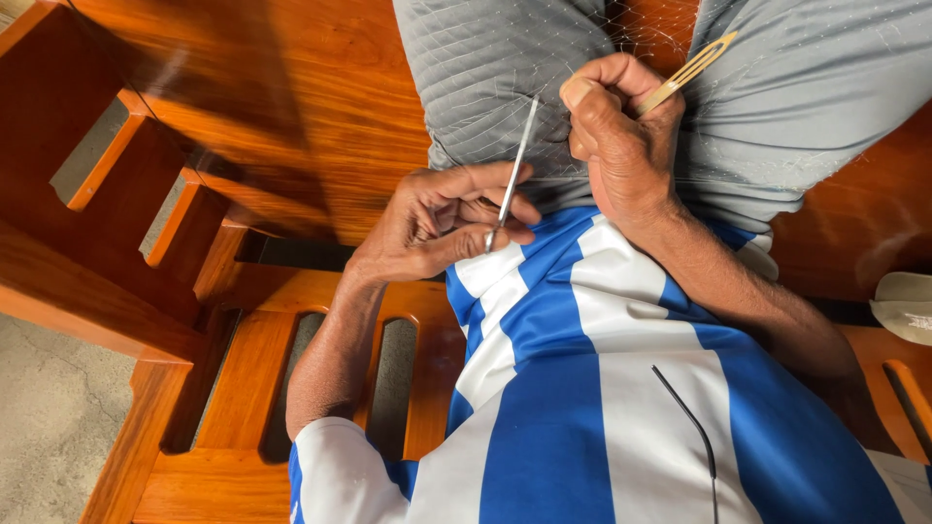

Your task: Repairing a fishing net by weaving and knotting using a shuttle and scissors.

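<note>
My left hand [442, 221] pinches a thin flat metal strip [512, 175] between thumb and fingers, the strip slanting up over my lap. My right hand [616, 131] is closed around a yellowish netting needle [691, 70] whose forked tip points up and to the right. Fine, nearly see-through fishing net [592, 39] lies across my grey shorts [505, 78], and a taut thread runs between the two hands. I wear a blue and white striped shirt [582, 388].
I sit on a polished wooden bench [291, 97] with slatted sides. Concrete floor [49, 417] shows at the lower left. A pale rounded object [903, 306] lies at the right edge. A thin black cord [689, 417] hangs over my shirt.
</note>
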